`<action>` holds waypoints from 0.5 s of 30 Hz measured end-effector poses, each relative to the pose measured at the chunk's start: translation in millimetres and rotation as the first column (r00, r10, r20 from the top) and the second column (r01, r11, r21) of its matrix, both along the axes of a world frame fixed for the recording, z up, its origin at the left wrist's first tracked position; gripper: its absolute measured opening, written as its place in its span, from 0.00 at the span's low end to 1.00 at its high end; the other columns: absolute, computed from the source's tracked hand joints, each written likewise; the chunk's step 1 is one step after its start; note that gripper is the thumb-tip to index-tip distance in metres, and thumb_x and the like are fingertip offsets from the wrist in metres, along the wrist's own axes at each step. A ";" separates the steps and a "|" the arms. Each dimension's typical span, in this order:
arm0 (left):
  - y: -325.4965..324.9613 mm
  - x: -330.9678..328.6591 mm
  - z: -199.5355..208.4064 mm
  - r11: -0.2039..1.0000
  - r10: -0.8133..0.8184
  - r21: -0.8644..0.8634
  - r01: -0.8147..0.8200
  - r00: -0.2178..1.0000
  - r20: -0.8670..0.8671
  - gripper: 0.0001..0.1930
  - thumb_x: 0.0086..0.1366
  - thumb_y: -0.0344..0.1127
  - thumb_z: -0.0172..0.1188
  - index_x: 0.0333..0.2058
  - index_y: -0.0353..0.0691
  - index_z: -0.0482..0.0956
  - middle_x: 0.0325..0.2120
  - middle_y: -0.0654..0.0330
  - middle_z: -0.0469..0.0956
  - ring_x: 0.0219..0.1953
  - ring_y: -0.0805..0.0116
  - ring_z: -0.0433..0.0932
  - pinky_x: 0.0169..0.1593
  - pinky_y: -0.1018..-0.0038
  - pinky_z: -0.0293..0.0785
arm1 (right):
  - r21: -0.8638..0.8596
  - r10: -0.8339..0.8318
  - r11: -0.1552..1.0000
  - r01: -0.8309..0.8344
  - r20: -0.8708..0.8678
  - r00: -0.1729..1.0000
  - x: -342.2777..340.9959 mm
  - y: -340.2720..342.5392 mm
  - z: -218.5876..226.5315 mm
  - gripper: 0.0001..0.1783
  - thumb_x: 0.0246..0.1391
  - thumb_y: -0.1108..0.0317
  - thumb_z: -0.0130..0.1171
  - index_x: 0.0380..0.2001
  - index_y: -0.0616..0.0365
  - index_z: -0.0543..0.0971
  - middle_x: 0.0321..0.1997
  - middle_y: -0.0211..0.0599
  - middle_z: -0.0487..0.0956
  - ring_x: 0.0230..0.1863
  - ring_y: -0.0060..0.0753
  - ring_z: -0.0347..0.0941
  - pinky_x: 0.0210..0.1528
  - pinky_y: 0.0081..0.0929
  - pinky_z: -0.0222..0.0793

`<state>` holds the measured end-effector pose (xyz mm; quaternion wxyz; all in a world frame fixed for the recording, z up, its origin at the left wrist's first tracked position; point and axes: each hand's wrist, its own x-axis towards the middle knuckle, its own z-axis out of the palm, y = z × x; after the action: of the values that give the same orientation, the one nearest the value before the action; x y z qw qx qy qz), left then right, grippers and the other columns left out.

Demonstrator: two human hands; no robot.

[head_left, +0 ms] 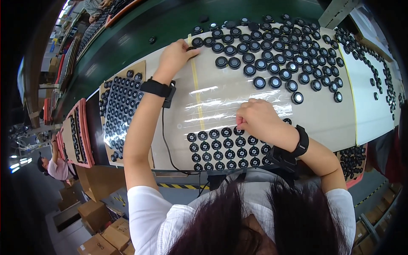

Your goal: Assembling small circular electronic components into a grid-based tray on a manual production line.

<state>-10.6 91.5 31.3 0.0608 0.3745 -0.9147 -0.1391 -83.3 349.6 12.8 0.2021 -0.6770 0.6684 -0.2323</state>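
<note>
1. Near the far edge of the tan board (327, 114), the left hand (175, 57) reaches to a black disc (192, 48), thumb and fingers bent about it; whether they pinch it or only touch it, I cannot tell.
2. Closer to the body, the right hand (257, 116) is curled, thumb and fingertips close together at the top row of discs (215, 133); I cannot tell whether it grips one.
3. Neat rows of these discs lie with a clear plastic sheet (221, 98).
4. Loose black discs (279, 58) are scattered beyond the right hand.
5. Under the board is a green surface (272, 7).
</note>
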 end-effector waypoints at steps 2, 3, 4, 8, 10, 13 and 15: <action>3.2 0.5 -2.6 0.997 -0.027 0.069 0.025 0.999 0.022 0.14 0.50 0.38 0.60 0.31 0.34 0.71 0.24 0.55 0.74 0.28 0.62 0.74 0.33 0.73 0.69 | 0.004 0.006 1.000 -0.006 -0.122 0.992 4.3 -0.7 -0.7 0.06 0.32 0.68 0.60 0.17 0.54 0.73 0.21 0.31 0.73 0.29 0.35 0.70 0.30 0.30 0.65; 2.1 1.5 -7.2 0.995 -0.075 0.056 0.077 0.997 -0.036 0.13 0.50 0.37 0.60 0.31 0.35 0.71 0.25 0.53 0.74 0.28 0.59 0.74 0.33 0.71 0.69 | 0.005 0.006 1.000 -0.006 -0.118 0.993 5.4 -1.1 0.8 0.06 0.32 0.68 0.60 0.17 0.54 0.73 0.21 0.31 0.73 0.29 0.35 0.70 0.30 0.30 0.65; 1.4 2.3 -11.3 0.991 -0.124 0.040 0.128 0.988 -0.094 0.13 0.49 0.36 0.60 0.31 0.36 0.71 0.25 0.51 0.74 0.28 0.57 0.73 0.33 0.69 0.69 | 0.066 0.028 0.998 -0.025 -0.037 0.999 4.6 -1.1 2.9 0.05 0.34 0.69 0.59 0.17 0.54 0.74 0.21 0.33 0.73 0.29 0.36 0.71 0.31 0.30 0.65; 3.4 11.7 -19.3 0.987 -0.148 0.013 0.160 0.939 -0.311 0.11 0.50 0.31 0.59 0.32 0.36 0.69 0.26 0.51 0.72 0.27 0.58 0.73 0.31 0.69 0.69 | 0.270 0.076 0.953 -0.140 0.236 0.969 -6.0 -4.1 18.9 0.03 0.37 0.71 0.58 0.18 0.55 0.74 0.23 0.35 0.74 0.32 0.37 0.71 0.34 0.30 0.66; 14.4 15.5 -10.3 0.989 -0.131 0.012 0.147 0.912 -0.388 0.11 0.50 0.30 0.59 0.33 0.36 0.69 0.26 0.52 0.72 0.27 0.59 0.74 0.30 0.70 0.69 | 0.417 0.080 0.862 -0.289 0.451 0.889 -15.7 -5.9 23.9 0.05 0.39 0.72 0.58 0.19 0.55 0.71 0.27 0.34 0.74 0.37 0.35 0.71 0.38 0.27 0.67; 41.3 25.7 24.8 0.903 -0.013 0.347 0.255 0.821 -0.570 0.12 0.51 0.25 0.56 0.35 0.35 0.67 0.26 0.55 0.71 0.25 0.67 0.74 0.25 0.75 0.69 | 0.223 0.095 0.941 -0.255 0.549 0.830 -22.2 -9.5 24.5 0.06 0.42 0.73 0.57 0.20 0.57 0.70 0.33 0.36 0.73 0.42 0.34 0.70 0.42 0.27 0.66; 62.4 27.7 47.1 0.793 0.050 0.522 0.315 0.820 -0.570 0.13 0.52 0.24 0.56 0.36 0.34 0.66 0.27 0.56 0.71 0.25 0.70 0.74 0.25 0.78 0.69 | 0.122 0.002 0.985 -0.124 0.705 0.709 -30.3 -13.1 28.5 0.06 0.45 0.74 0.56 0.20 0.58 0.69 0.41 0.39 0.71 0.47 0.33 0.68 0.46 0.28 0.65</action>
<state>17.1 153.9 78.4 0.1933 0.2486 -0.7905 -0.5254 -113.6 336.5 41.3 0.5025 -0.5419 0.5341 -0.4105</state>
